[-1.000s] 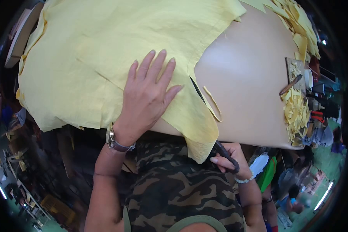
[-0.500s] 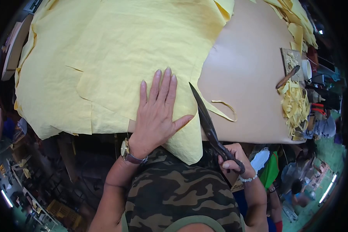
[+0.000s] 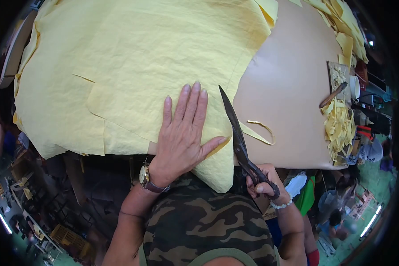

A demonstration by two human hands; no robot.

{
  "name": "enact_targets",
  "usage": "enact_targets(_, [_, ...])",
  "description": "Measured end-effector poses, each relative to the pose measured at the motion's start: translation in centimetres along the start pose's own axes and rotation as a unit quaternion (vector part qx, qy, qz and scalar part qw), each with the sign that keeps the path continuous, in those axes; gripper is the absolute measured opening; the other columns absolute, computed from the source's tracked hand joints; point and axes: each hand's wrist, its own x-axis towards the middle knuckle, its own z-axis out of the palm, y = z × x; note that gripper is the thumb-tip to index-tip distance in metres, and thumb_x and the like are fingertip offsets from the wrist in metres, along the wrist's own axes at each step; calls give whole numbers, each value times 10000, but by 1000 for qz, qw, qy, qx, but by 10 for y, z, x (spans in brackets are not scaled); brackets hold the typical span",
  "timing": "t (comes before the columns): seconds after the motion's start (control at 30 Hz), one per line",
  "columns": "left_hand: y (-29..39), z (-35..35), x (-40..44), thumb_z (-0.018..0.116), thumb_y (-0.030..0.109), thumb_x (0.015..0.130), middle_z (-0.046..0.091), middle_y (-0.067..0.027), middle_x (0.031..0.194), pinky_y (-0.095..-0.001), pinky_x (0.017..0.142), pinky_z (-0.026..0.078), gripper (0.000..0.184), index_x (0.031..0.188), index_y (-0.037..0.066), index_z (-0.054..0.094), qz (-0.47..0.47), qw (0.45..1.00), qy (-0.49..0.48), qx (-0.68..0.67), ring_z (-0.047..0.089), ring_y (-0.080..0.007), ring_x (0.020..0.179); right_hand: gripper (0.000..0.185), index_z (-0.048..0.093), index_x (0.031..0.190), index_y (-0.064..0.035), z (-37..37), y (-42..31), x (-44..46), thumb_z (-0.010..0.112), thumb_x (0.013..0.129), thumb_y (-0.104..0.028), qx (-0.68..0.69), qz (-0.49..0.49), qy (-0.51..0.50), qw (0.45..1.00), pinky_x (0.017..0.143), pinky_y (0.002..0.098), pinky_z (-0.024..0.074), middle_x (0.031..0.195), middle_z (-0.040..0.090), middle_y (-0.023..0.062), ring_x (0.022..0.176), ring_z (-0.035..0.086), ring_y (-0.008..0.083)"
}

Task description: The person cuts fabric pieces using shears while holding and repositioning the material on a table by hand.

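Currently, the yellow sheet [image 3: 119,53] covers the left and middle of the worktop [image 3: 288,84]; its near corner droops over the front edge, by the camouflage top [image 3: 204,217].

Left grip [image 3: 180,144]: bare hand, palm down and flat on the sheet near that corner, four fingers straight and close together, thumb out to the right. Pinching nothing. Watch [image 3: 144,176] on that wrist.

Right grip [image 3: 265,181]: wrapped around the handles of the dark scissors [image 3: 238,141], just off the front edge. Beaded bracelet [image 3: 281,205] on that wrist. Scissors point away from the person, tip over the sheet, blades along its right side. Can't tell if a blade runs underneath.

Thin yellow strip [image 3: 266,141] curls on the worktop just right of the blades; can't tell if it's attached.

Right side: brown tool [image 3: 333,95] lying against a small board [image 3: 331,75], white cup [image 3: 354,87] beside that, heap of yellow scraps [image 3: 339,126] nearer the person. More yellow pieces [image 3: 343,26] at the far right.
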Motion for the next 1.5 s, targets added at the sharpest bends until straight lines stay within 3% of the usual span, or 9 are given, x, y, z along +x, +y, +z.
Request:
enact_targets(0.3, [-8,-13,3,520,408,816,256,-197,1385,-488,1028,174,706,1332,-5,273,14,999,13,-39,217,-338,1296,251,525,668,-21,1,1,-2,675,685,-221,-3,-11,2,1000,445,173,377,535,516,12,474,501,62])
enact_targets(0.4, [-16,-21,9,517,378,829,257,-176,1391,-484,1027,186,657,1336,29,289,2,999,30,28,218,-343,1294,250,521,657,-31,2,2,-2,678,699,-221,-5,-10,4,1000,438,169,367,523,510,4,459,491,56])
enact_targets(0.77, [-12,-10,2,515,396,829,185,-168,1423,-511,1035,121,689,1348,22,257,-45,998,11,35,149,-346,1317,221,497,625,-48,17,10,-7,649,740,-160,4,16,54,998,406,175,300,494,486,-16,418,433,34])
enact_targets(1.5, [25,12,-3,484,344,846,158,-190,1426,-547,1024,71,666,1347,-18,233,-59,997,21,36,120,-371,1318,207,503,610,-42,20,35,-21,636,749,-118,2,-22,101,995,409,177,312,481,493,-11,416,442,38])
